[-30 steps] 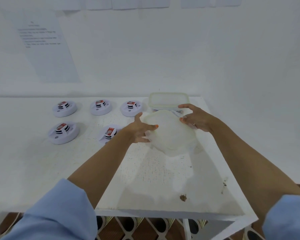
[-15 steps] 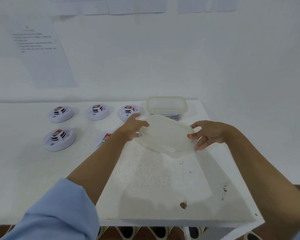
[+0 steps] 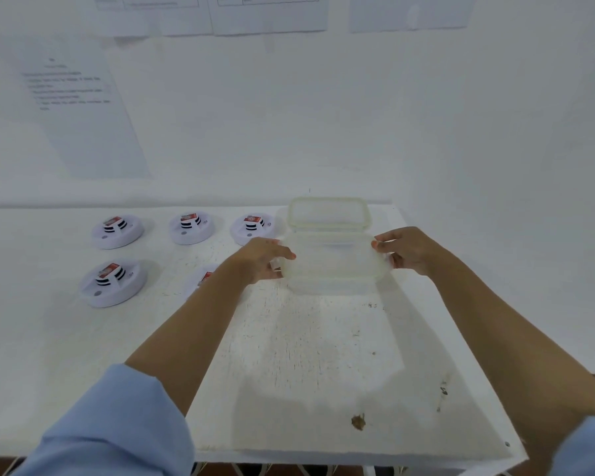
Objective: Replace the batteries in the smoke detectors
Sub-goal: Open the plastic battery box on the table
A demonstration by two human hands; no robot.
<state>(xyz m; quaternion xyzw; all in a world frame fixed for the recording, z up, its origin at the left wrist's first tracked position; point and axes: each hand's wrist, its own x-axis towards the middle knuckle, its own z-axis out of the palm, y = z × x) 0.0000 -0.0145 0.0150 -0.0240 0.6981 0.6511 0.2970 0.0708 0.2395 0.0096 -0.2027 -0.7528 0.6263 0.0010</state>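
The plastic box (image 3: 334,266), tilted half a second ago, now sits level and farther back between the hands. Nearest are two pale blue sleeves (image 3: 110,424), then a white table (image 3: 306,355), scuffed, with one brown stain (image 3: 358,421) near its front edge. The left hand (image 3: 261,261) grips the box's left end and the right hand (image 3: 409,250) pinches its right end, fingers curled over the rim; whether the box touches the table is unclear. Five smoke detectors lie left of it: two in the near row (image 3: 113,284) (image 3: 203,281), one half hidden by the left forearm, and three behind (image 3: 117,231) (image 3: 192,228) (image 3: 251,229). A second plastic box (image 3: 328,214) stands just behind the held one. The white wall carries four paper sheets (image 3: 83,111).
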